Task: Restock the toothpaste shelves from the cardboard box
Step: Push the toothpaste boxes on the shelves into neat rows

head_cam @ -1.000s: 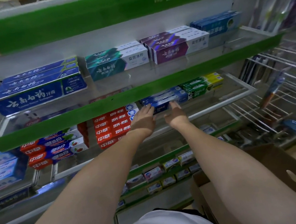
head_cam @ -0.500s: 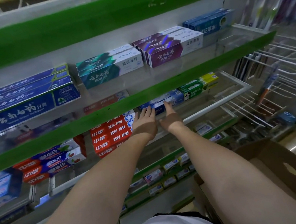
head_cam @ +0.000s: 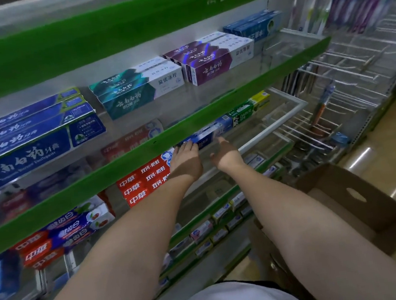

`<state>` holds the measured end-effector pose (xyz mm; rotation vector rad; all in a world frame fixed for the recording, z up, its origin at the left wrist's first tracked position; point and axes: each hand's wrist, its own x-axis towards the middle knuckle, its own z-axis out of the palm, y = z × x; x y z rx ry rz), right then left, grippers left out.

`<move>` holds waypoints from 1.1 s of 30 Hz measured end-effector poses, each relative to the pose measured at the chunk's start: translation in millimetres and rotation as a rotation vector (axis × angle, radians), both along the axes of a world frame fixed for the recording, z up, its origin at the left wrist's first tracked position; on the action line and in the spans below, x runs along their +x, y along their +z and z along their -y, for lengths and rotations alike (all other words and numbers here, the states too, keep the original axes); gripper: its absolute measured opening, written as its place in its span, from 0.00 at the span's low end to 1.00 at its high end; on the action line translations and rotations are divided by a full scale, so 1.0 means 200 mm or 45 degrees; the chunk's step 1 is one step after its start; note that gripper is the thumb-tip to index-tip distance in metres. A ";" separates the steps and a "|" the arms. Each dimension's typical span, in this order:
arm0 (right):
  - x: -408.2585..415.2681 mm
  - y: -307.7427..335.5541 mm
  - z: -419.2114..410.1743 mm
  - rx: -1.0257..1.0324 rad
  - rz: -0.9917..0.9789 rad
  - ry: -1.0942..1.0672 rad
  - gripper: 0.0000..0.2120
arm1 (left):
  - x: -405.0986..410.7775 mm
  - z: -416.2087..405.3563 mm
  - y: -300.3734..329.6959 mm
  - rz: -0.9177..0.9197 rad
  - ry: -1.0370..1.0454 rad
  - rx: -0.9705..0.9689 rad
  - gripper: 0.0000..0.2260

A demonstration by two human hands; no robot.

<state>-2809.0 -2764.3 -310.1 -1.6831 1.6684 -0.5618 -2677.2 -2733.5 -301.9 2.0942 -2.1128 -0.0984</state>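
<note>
Head view is showing both arms reaching under the green shelf edge (head_cam: 154, 141) toward a blue toothpaste carton (head_cam: 211, 132) on the middle shelf. The carton is lying with its long axis running left-right along the shelf front, directly ahead of the fingertips. The left hand (head_cam: 185, 160) is resting flat, fingers straight and touching the carton's near-left end, so it is the nearer one. The right hand (head_cam: 226, 154) is hovering loosely spread just beside the carton's right portion; contact is unclear. The cardboard box (head_cam: 354, 203) is sitting on the floor, lower right.
</note>
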 end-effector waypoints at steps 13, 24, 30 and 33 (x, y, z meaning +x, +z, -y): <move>-0.17 0.04 -0.37 -0.122 -0.165 -0.445 0.23 | -0.17 -0.12 0.02 -0.212 -0.427 0.034 0.10; -0.40 -0.14 -0.71 0.002 -0.254 -0.655 0.19 | -0.42 -0.35 -0.13 -0.193 -0.636 0.115 0.16; -0.55 -0.19 -0.75 0.006 -0.192 -0.736 0.18 | -0.55 -0.38 -0.16 -0.133 -0.666 0.179 0.15; -0.64 -0.24 -0.77 0.032 -0.188 -0.751 0.20 | -0.62 -0.38 -0.19 -0.114 -0.636 0.215 0.15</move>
